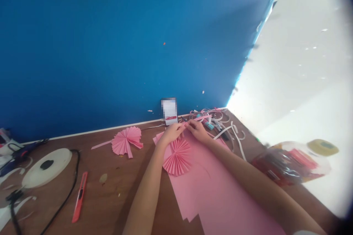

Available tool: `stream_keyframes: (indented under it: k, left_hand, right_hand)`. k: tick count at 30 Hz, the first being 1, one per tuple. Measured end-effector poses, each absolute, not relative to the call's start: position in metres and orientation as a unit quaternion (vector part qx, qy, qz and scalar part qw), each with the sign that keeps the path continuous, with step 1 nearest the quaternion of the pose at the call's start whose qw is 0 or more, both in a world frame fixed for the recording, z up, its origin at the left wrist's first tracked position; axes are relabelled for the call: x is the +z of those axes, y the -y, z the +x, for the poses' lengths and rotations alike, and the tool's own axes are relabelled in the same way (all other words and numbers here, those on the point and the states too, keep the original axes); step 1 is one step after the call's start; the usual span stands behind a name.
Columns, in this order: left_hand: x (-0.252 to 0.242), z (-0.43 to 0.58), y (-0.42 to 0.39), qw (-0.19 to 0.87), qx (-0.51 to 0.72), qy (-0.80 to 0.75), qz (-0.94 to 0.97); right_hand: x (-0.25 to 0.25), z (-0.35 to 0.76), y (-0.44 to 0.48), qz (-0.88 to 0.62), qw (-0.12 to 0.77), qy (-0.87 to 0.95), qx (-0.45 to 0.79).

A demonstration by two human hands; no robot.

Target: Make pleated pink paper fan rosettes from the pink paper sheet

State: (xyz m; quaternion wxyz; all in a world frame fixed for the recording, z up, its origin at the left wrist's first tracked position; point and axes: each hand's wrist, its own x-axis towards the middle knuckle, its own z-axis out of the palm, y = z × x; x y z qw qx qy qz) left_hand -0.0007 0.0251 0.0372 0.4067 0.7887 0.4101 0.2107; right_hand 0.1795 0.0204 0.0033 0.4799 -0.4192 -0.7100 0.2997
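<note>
My left hand (174, 132) and my right hand (196, 130) meet at the fingertips in front of the phone, both closed in a pinch on a small bit of pink paper (184, 124). Just below them lies a pleated pink paper rosette (177, 158), fanned into a nearly full circle, its upper edge partly hidden by my left hand. Under it spreads a large pink paper sheet (212, 187) with a notched edge. Whether the pinched paper joins the rosette I cannot tell. A second pleated rosette (125, 140) with a strip tail rests on the left.
A phone (170, 112) leans on the blue wall (124, 44). Left are a red box cutter (80, 196), a round white lid (46, 168) and a black cable (74, 180). Tangled cords and strips (217, 117) lie right, near a clear plastic container (292, 161).
</note>
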Motion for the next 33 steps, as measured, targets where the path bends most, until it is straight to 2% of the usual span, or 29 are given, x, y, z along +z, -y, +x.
stream_keyframes:
  k: [4, 10, 19, 28, 33]
  left_hand:
    - [0.0416, -0.0044, -0.0254, 0.416, 0.222, -0.405, 0.783]
    - [0.0418, -0.0050, -0.0257, 0.411, 0.234, -0.408, 0.781]
    - [0.0356, -0.0025, -0.0285, 0.402, 0.215, -0.439, 0.774]
    - [0.0426, -0.0051, -0.0259, 0.340, 0.222, -0.428, 0.807]
    - [0.0412, -0.0042, -0.0262, 0.339, 0.223, -0.433, 0.805]
  right_hand:
    - [0.0020, 0.1803, -0.0203, -0.440, 0.489, 0.700, 0.278]
    - [0.0041, 0.1792, -0.0209, -0.423, 0.492, 0.665, 0.371]
    - [-0.0034, 0.1820, -0.0243, -0.444, 0.496, 0.679, 0.309]
    - [0.0005, 0.1812, -0.0234, -0.423, 0.504, 0.639, 0.399]
    - [0.0010, 0.1817, -0.0248, -0.422, 0.502, 0.652, 0.380]
